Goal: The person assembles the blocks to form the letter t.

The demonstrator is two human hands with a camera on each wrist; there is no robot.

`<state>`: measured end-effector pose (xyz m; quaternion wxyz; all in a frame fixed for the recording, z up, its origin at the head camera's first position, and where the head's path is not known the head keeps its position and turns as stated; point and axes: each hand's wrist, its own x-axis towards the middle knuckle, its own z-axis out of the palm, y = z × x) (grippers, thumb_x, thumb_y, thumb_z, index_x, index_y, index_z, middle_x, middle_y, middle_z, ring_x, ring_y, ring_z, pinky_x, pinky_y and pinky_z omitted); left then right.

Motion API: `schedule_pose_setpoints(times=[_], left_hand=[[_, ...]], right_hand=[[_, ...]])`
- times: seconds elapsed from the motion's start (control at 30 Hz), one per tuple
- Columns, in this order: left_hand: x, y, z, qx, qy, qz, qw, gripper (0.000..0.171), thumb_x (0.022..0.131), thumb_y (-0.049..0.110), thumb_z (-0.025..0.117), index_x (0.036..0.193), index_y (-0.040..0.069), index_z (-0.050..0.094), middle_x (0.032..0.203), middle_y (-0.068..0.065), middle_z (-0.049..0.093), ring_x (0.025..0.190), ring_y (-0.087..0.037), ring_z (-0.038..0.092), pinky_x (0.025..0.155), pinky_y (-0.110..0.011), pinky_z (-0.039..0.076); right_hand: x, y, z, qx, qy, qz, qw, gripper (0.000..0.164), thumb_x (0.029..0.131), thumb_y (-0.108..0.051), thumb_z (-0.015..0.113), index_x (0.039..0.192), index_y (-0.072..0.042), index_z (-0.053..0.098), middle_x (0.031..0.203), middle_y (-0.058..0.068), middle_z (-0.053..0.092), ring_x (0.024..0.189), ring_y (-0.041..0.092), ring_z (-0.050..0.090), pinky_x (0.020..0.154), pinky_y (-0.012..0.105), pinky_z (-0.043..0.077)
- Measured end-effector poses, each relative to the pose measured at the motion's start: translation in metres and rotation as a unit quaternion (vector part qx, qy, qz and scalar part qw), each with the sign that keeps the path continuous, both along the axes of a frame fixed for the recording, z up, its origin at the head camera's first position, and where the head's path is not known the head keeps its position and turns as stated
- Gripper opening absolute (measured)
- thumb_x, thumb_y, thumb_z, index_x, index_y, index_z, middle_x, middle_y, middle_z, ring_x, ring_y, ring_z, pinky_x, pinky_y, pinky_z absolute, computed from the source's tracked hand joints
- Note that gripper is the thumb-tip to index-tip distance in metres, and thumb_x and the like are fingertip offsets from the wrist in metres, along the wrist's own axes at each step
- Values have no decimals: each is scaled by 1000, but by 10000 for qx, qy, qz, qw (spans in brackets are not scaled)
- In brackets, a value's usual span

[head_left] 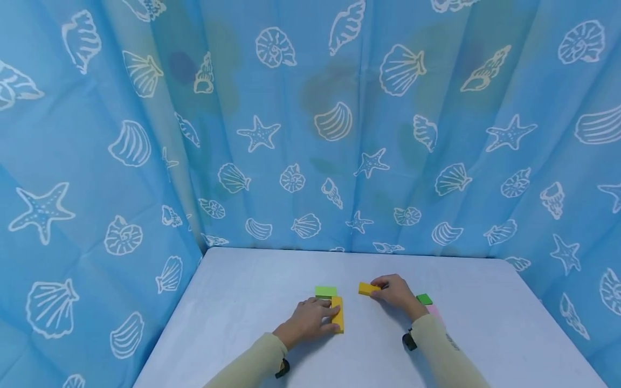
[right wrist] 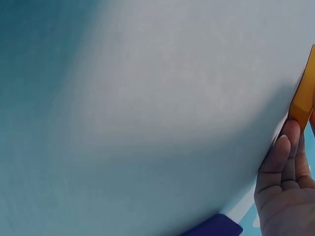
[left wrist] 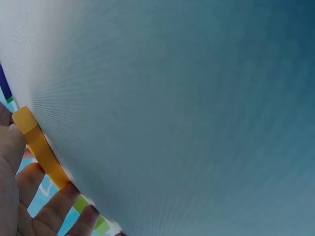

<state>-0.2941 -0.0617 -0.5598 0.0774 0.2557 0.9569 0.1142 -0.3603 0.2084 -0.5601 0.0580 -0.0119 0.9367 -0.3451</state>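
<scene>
In the head view my left hand (head_left: 310, 320) rests against a long yellow-orange block (head_left: 338, 317), its thumb and index fingertips spread along the block's left side. The left wrist view shows the thumb near one end of that block (left wrist: 45, 155) and fingers reaching toward the other. A light green block (head_left: 325, 291) lies just beyond the left hand, near the far end of the yellow one. To the right, my right hand (head_left: 397, 292) pinches a second yellow block (head_left: 367, 289) between thumb and fingers. Its right end is hidden by the fingertips.
Beside the right forearm lie a dark green block (head_left: 424, 299) and a pink block (head_left: 434, 311), partly covered by the arm. A purple block (right wrist: 214, 227) appears low in the right wrist view. The white table (head_left: 233, 302) ends at a blue shell-patterned curtain (head_left: 301, 145).
</scene>
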Motion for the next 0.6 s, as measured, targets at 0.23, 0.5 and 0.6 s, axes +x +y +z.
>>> schedule_pose_setpoints(times=[0.23, 0.5, 0.6], left_hand=[[5, 0, 6, 21, -30, -14, 10000, 57, 91, 59, 59, 143, 35, 52, 146, 1, 54, 134, -29, 48, 106, -55, 42], [3, 1, 5, -15, -76, 20, 10000, 58, 90, 61, 60, 142, 36, 53, 145, 2, 55, 134, -28, 48, 105, -56, 43], [2, 1, 4, -2, -82, 29, 10000, 58, 89, 61, 61, 141, 36, 53, 145, 2, 55, 133, -28, 49, 105, -57, 43]], right_hand=[[2, -5, 0, -16, 38, -24, 10000, 30, 87, -15, 76, 116, -9, 73, 115, 10, 68, 99, 24, 57, 96, 47, 51], [-4, -14, -3, -84, -43, 4, 10000, 28, 87, -13, 75, 115, -10, 74, 116, 10, 69, 101, 25, 59, 98, 47, 50], [-6, -17, -4, -106, -53, 0, 9999, 28, 87, -14, 76, 114, -10, 74, 117, 11, 69, 101, 25, 59, 98, 47, 51]])
